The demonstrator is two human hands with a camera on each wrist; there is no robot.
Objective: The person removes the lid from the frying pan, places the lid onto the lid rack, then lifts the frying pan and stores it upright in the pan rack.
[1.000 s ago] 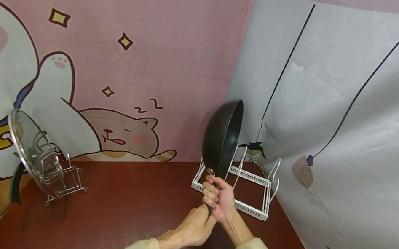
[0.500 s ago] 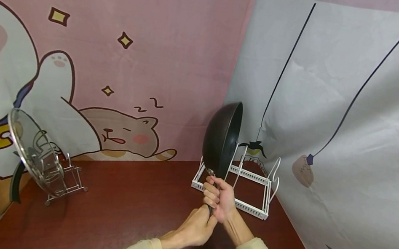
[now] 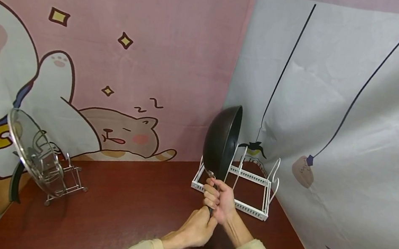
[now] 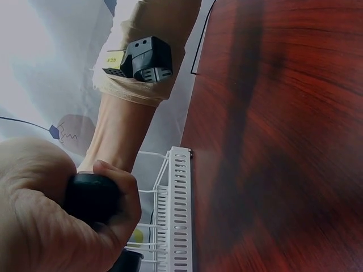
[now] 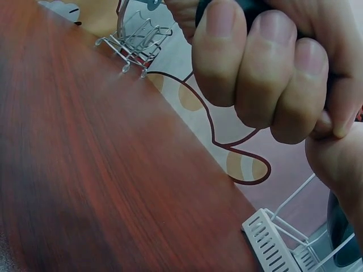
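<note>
A black wok (image 3: 221, 140) stands on its side in the head view, its hollow facing right and its rim nearly upright. Its lower part overlaps the left end of a white slotted rack (image 3: 250, 210). My right hand (image 3: 220, 200) grips the handle just below the wok's metal joint. Below it, closer to me, my left hand (image 3: 194, 228) holds the handle's end. In the left wrist view the dark handle butt (image 4: 91, 195) shows between thumb and fingers. Curled fingers (image 5: 255, 73) fill the top of the right wrist view.
A glass lid (image 3: 32, 152) leans in a small wire stand (image 3: 68, 185) at the left of the red-brown table (image 3: 126, 208). Cartoon-printed cloth (image 3: 147, 57) walls the back and sides. A white wire loop (image 3: 274, 182) rises from the rack's right end.
The wok has sunk slightly, its top edge now lower against the cloth. Both hands keep their grip on the handle; the rack and lid have not moved.
</note>
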